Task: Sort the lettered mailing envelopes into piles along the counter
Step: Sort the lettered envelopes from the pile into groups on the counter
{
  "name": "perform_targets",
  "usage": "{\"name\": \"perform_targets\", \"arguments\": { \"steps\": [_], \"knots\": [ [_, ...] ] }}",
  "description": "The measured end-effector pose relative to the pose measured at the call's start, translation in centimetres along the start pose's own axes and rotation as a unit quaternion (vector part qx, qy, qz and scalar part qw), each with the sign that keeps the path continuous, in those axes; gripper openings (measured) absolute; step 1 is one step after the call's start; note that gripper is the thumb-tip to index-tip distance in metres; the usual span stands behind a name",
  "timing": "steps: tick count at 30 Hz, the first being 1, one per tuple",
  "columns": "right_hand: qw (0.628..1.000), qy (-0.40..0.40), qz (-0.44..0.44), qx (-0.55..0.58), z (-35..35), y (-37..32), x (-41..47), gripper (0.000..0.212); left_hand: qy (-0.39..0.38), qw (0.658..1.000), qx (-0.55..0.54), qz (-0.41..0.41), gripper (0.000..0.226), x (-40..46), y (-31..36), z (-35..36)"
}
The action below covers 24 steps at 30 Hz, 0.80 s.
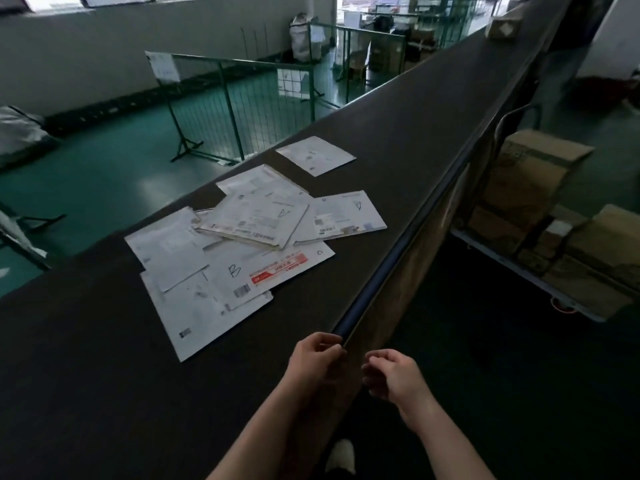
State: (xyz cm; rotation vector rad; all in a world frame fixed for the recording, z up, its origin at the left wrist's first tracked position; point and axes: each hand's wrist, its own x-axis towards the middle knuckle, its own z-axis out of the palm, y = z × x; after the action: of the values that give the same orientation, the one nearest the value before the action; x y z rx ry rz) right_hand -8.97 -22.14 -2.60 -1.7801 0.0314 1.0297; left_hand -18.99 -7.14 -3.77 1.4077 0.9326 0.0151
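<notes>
Envelopes [242, 244] litter the dark counter [86, 375]; green floor [104, 174], perhaps warehouse.

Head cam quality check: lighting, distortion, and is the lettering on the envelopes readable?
Head view: dim overall, with the windows blown out; wide-angle bending curves the counter edge; soft focus throughout. The B on the front envelope reads, other letters are faint, printed labels are illegible. Both hands, left and right, are slightly soft.

Dark counter [398, 140] (scattered envelopes [242, 244])
</notes>
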Motion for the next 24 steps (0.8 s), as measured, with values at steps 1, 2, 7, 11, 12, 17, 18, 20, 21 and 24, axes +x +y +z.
{"name": "perform_targets", "arguments": {
  "steps": [1,2,7,11,12,17,18,20,21,24],
  "knots": [
    [0.999,-0.002,-0.006,-0.034,0.0,-2.0,2.3,0.015,0.014,1.000,-0.024,-0.006,0.016,2.5,1.4,-0.1],
    [0.998,-0.005,-0.004,-0.059,0.0,-3.5,4.1,0.014,0.029,0.999,-0.036,-0.019,0.015,4.3,2.4,-0.3],
    [0.994,-0.028,-0.004,-0.104,-1.0,-11.0,11.3,0.012,0.062,0.996,-0.057,-0.031,0.016,11.5,7.7,-1.1],
    [0.991,-0.034,-0.005,-0.128,-2.3,-15.1,17.9,0.012,0.097,0.992,-0.069,-0.046,0.015,16.8,10.9,-0.9],
    [0.989,-0.039,-0.009,-0.140,-2.8,-15.8,19.4,0.012,0.107,0.991,-0.067,-0.049,0.015,18.0,11.3,-0.6],
    [0.970,-0.070,-0.053,-0.227,-6.1,-20.2,28.6,0.016,0.156,0.982,-0.069,-0.081,0.016,24.1,12.8,2.5],
    [0.964,-0.082,-0.067,-0.245,-7.1,-21.2,30.9,0.021,0.168,0.979,-0.076,-0.089,0.016,25.4,13.2,3.5],
    [0.948,-0.117,-0.092,-0.282,-8.6,-23.4,34.5,0.032,0.193,0.971,-0.087,-0.110,0.017,27.3,14.1,5.1],
    [0.937,-0.138,-0.095,-0.307,-9.3,-24.7,35.9,0.038,0.207,0.965,-0.097,-0.129,0.018,27.9,14.7,6.2],
    [0.906,-0.197,-0.091,-0.363,-11.1,-28.0,39.3,0.049,0.223,0.949,-0.137,-0.173,0.023,29.1,16.7,9.4]
  ]
}}
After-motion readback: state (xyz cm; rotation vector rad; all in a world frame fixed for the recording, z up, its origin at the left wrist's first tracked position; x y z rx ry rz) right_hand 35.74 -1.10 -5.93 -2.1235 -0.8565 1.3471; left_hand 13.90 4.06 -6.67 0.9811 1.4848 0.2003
